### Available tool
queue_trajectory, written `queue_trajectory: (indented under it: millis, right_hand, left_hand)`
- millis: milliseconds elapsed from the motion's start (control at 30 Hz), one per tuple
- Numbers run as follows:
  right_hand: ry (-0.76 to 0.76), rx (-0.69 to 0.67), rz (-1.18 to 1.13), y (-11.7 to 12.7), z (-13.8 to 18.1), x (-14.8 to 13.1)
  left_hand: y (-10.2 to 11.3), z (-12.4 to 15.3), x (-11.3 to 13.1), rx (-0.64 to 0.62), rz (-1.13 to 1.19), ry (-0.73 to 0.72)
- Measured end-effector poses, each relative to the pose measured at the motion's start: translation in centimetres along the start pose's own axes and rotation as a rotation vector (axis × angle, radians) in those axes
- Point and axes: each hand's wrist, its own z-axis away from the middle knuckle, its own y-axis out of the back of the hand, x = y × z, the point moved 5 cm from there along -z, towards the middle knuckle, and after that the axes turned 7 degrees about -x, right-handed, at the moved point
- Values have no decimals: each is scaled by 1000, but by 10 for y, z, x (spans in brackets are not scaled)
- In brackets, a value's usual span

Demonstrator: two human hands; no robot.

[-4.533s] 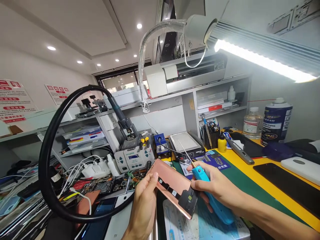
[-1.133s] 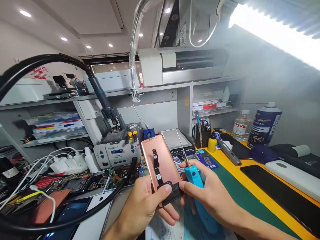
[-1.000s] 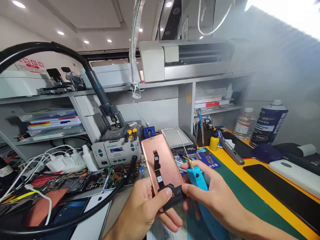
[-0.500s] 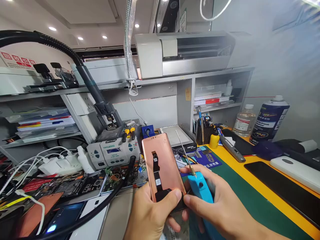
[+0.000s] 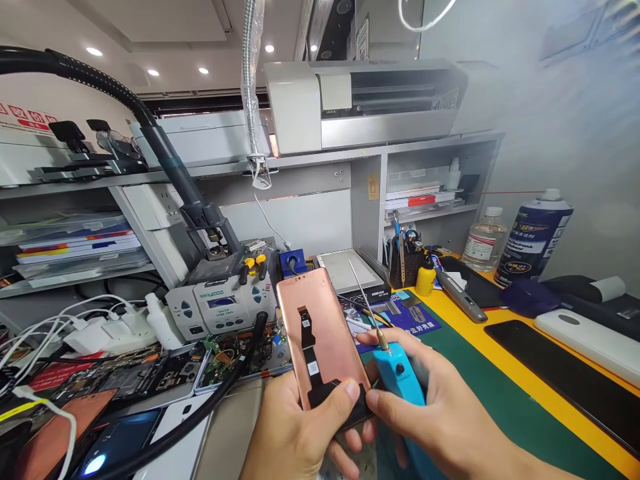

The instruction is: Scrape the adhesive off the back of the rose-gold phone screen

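My left hand (image 5: 305,423) grips the lower end of a phone screen (image 5: 327,333), with the thumb across its face. The panel's coppery back is turned up, and a black flex cable (image 5: 313,367) runs along it to a dark strip at the bottom. Wrapped in my right hand (image 5: 443,407) is a blue handheld tool (image 5: 397,373) with a brass collar and a long thin metal rod pointing up and away. The right thumb tip touches or nearly touches the screen's lower right edge. The rod is to the right of the panel.
A green mat (image 5: 480,380) covers the bench at right, beside a black phone panel (image 5: 555,373). A spray can (image 5: 535,240) and clear bottle (image 5: 483,243) stand behind. Soldering station (image 5: 220,307), circuit boards, phones and a thick black hose (image 5: 220,400) crowd the left.
The camera view has shifted slightly, so the background sits a little further left. Both hands keep the same grips, and the screen has tilted a little more to the left.
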Motion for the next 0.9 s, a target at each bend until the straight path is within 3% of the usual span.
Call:
queue_trajectory:
  millis: [333,567,767,900]
  right_hand:
    - [9,-33,-23,0,-1,2]
    - [-22,-113,-25,-4,0,2]
    - [-45,-182,-50,-5,1,0]
    - [-34,-197,-35,-7,2,-4]
  left_hand:
    - [-1,4,6,60,-158,-50]
    - [13,2,-7,56,109,-63]
    - [30,11,-25,276,286,92]
    - [24,14,-15,272,467,49]
